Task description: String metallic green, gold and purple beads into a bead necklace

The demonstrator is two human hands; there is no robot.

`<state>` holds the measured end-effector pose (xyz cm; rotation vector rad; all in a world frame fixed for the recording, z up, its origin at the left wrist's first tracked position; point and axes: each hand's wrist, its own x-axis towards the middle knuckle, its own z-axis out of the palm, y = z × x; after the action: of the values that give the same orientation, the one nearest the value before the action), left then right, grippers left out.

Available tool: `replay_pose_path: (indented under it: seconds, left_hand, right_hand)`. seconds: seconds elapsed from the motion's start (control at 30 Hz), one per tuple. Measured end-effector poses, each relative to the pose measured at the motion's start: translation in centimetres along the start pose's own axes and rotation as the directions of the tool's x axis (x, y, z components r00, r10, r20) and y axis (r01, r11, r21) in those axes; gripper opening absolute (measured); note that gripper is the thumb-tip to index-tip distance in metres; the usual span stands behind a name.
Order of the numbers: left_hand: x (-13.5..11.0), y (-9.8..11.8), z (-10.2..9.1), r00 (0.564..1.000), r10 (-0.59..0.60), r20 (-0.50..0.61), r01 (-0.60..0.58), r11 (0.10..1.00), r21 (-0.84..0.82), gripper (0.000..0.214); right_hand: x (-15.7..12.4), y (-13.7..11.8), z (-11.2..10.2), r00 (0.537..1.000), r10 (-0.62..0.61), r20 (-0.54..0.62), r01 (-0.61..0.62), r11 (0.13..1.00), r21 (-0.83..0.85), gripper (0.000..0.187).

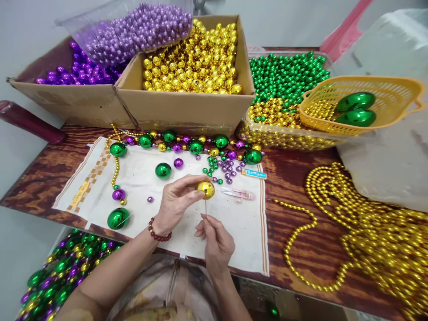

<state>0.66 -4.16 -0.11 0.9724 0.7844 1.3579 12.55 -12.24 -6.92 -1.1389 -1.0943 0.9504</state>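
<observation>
My left hand (177,198) pinches a shiny gold ball bead (206,189) above a white cloth (140,178). Just below it, my right hand (216,238) pinches a thin needle (205,208) that points up into the bead. A partly strung garland of green, purple and gold beads (187,145) curves along the cloth's far edge and down its left side to a big green ball (117,218). Loose green (163,170) and purple beads (178,163) lie on the cloth. Small pink snips (239,193) rest right of the gold bead.
Cardboard boxes of gold beads (194,53) and purple beads (72,71) stand at the back, with a clear tub of green and gold beads (284,84). An orange basket (361,104) holds green balls. Gold bead strands (368,232) pile at right. Finished garlands (63,267) hang bottom left.
</observation>
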Motion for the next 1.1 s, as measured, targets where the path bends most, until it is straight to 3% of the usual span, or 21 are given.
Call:
replay_pose_path:
  seconds: [0.17,0.3,0.4,0.47,0.53,0.67,0.77,0.83,0.93,0.97,1.03,1.1]
  left_hand:
    - [-1.1,0.1,0.5,0.999,-0.008,0.046,0.002,0.993,0.115,0.029]
    - [-1.3,-0.1,0.1,0.989,-0.087,0.118,0.041,0.937,0.348,0.032]
    - [0.1,-1.0,-1.0,0.994,-0.093,0.048,0.058,0.868,0.493,0.029]
    - [1.7,-2.0,-1.9,0.999,-0.039,0.017,0.019,0.763,0.646,0.026]
    - [3.4,-3.2,-2.5,0.997,0.018,0.077,-0.073,0.592,0.802,0.022]
    - [6.2,-5.1,-2.6,0.977,-0.029,0.214,-0.196,0.295,0.935,0.032]
    - [7.3,-5.7,-2.4,0.963,-0.110,0.247,-0.228,0.161,0.960,0.030]
    - [7.7,-6.0,-2.3,0.960,-0.122,0.252,-0.236,0.131,0.963,0.026]
    - [7.8,-5.8,-2.3,0.975,-0.063,0.211,-0.190,0.240,0.952,0.020]
    - [7.7,-5.6,-2.3,0.984,-0.036,0.175,-0.153,0.338,0.928,0.017]
    - [7.3,-4.8,-2.3,0.996,-0.047,0.071,-0.026,0.628,0.778,0.015]
    - [6.6,-3.6,-2.1,0.984,-0.180,-0.010,0.164,0.874,0.457,0.020]
  right_hand:
    - [0.6,-0.5,0.4,0.998,0.060,-0.012,-0.059,0.997,0.041,0.017]
    - [1.4,-0.9,-0.2,0.985,0.167,-0.053,-0.160,0.980,0.117,0.017]
    - [1.7,-1.0,-1.4,0.971,0.232,-0.060,-0.218,0.959,0.183,0.016]
    - [1.7,-1.0,-2.3,0.966,0.255,-0.041,-0.241,0.947,0.210,0.013]
    - [1.6,-0.7,-3.1,0.967,0.253,-0.017,-0.244,0.948,0.202,0.013]
    - [1.3,-0.1,-4.1,0.963,0.268,-0.019,-0.262,0.955,0.141,0.016]
    - [1.1,0.4,-4.3,0.949,0.308,-0.064,-0.299,0.947,0.119,0.018]
    - [1.1,0.6,-4.4,0.944,0.321,-0.074,-0.312,0.943,0.117,0.020]
    - [1.1,0.7,-4.4,0.946,0.315,-0.080,-0.305,0.946,0.108,0.023]
    - [1.1,0.7,-4.4,0.948,0.308,-0.085,-0.300,0.949,0.098,0.023]
    - [1.2,0.4,-4.5,0.954,0.287,-0.083,-0.282,0.957,0.073,0.021]
    - [1.3,0.0,-4.5,0.965,0.257,-0.057,-0.254,0.966,0.049,0.016]
